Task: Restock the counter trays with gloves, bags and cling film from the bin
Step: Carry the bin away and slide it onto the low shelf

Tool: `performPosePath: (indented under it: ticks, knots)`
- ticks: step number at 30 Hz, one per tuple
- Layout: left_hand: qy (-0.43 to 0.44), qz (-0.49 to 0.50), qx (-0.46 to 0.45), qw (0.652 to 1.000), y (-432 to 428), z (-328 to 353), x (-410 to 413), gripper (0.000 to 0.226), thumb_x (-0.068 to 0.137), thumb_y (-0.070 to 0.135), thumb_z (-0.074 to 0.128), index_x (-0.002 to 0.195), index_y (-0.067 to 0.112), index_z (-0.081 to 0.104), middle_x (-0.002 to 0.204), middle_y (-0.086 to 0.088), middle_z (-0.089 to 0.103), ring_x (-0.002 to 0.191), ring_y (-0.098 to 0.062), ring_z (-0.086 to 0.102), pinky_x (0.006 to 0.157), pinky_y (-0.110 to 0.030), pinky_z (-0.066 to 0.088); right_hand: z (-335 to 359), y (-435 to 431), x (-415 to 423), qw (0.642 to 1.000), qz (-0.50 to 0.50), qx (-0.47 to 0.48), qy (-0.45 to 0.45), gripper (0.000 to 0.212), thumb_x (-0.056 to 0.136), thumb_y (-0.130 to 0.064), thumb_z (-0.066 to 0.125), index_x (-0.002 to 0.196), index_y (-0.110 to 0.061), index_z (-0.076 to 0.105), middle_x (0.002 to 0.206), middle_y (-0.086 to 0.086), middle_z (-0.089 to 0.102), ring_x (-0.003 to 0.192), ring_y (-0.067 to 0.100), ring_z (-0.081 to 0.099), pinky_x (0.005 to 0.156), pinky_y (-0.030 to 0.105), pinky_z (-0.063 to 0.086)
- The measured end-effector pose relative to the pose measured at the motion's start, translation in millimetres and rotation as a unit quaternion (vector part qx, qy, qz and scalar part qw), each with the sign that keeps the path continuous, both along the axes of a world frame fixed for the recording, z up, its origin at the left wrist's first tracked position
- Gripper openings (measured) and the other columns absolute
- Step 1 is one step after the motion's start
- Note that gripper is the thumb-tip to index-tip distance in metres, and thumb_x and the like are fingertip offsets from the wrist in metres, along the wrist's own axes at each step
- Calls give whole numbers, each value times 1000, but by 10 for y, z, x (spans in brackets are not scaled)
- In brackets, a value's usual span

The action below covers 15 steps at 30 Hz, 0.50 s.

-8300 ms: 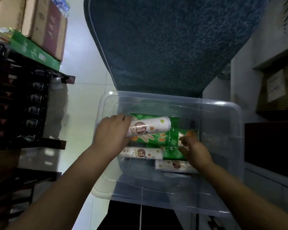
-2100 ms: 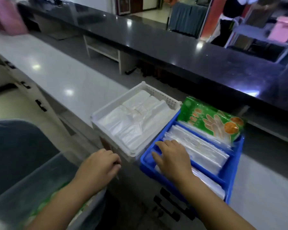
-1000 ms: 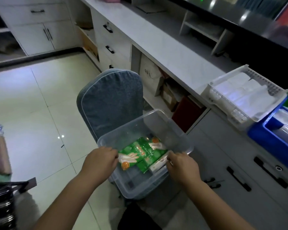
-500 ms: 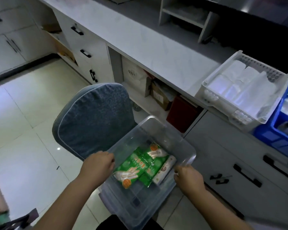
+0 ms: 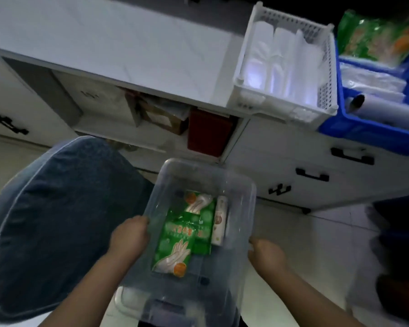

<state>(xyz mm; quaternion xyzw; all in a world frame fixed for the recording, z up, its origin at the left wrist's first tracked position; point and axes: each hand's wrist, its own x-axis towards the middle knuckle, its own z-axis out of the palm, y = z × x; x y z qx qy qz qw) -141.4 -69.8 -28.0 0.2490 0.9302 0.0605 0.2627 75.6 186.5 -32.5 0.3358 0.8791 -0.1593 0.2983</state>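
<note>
A clear plastic bin (image 5: 236,185) is below me, lengthways. My left hand (image 5: 130,234) grips its left rim and my right hand (image 5: 266,253) grips its right rim. Inside lie green glove packs (image 5: 187,232) and a white cling film roll (image 5: 220,223) along the right side. On the counter stand a white tray (image 5: 243,90) holding clear bags and a blue tray (image 5: 364,131) with bags, a roll (image 5: 383,107) and a green glove pack (image 5: 378,36).
A blue cushioned chair (image 5: 57,220) stands at the left of the bin. White cabinet drawers with black handles (image 5: 312,177) run under the counter (image 5: 104,41). An open cubby holds boxes and a red container (image 5: 208,133). Something dark is at the right edge.
The bin has turned from slanted to lengthways in front of me and come closer to the cabinet. Both hands stay on its rims. The view has tilted further down.
</note>
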Motion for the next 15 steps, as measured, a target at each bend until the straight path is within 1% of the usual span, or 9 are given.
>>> performPosePath:
  ticks: [2,5,7,9,11,13,15]
  knots:
    - [-16,-21,3,1000,21,-95,-132,18,85,19,50,101,14,56,101,-8,61,89,-26,60,66,-33,48,-66,-155,7,998,-61,1,6,37,90,-27,50,126,-18,48,118,5,63,101,22,61,78,28,49]
    - [-23,-25,12,999,44,-200,-256,14,85,17,51,98,12,52,100,-9,57,85,-26,58,63,-34,48,-146,-351,9,990,-141,6,25,38,87,-32,55,122,-21,45,107,3,65,89,21,63,64,25,45]
    - [-22,-24,19,999,48,-257,-303,17,86,18,51,101,12,52,101,-10,57,84,-26,58,62,-34,49,-208,-435,5,979,-202,3,32,38,87,-33,57,120,-20,44,104,3,66,81,20,63,60,25,44]
    - [-34,-18,18,999,43,-311,-338,20,86,21,52,104,10,51,102,-11,57,85,-28,59,64,-35,50,-280,-496,5,963,-269,-7,26,36,87,-31,58,117,-17,44,102,5,65,74,20,58,58,25,42]
    - [-77,-3,5,997,45,-364,-360,24,86,22,54,104,8,50,101,-13,59,85,-30,60,64,-33,49,-345,-516,10,946,-324,-19,16,31,87,-28,58,113,-15,49,101,7,65,73,20,55,60,25,41]
    - [-119,16,-1,993,59,-406,-373,24,85,21,56,101,7,48,98,-14,62,81,-31,61,61,-31,46,-387,-497,28,933,-358,-34,15,25,87,-26,59,107,-13,54,101,9,64,75,21,55,62,24,40]
    - [-130,26,-2,991,94,-418,-393,22,85,20,57,98,6,47,96,-16,63,81,-33,61,61,-31,46,-396,-467,53,926,-375,-37,24,17,85,-24,59,100,-14,56,98,8,63,75,21,54,61,24,37]
